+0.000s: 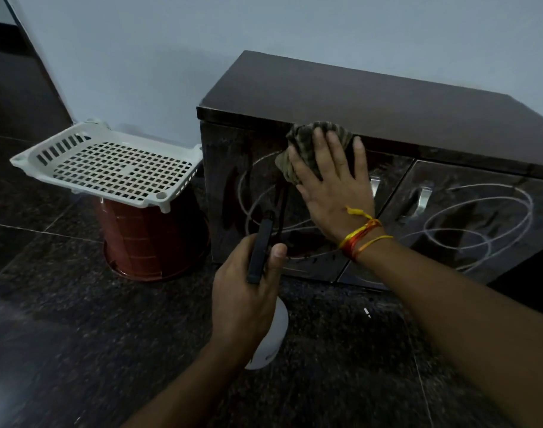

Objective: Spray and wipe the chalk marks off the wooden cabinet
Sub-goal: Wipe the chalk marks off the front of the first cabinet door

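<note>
Right hand [329, 186] presses a cloth [307, 149] flat, fingers spread, near the cabinet [372, 97] door's top edge; left hand [245, 301], grip closed around a spray bottle [271, 329], hovers over open floor [63, 319].

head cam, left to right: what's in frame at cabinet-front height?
White plastic basket on the upturned red bucket → chalk loops on the left door → right hand pressing the cloth → metal door handles → chalk spiral on the right door.

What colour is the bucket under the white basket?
The bucket is reddish-brown, seen in the head view, standing upside down on the dark floor.
</note>
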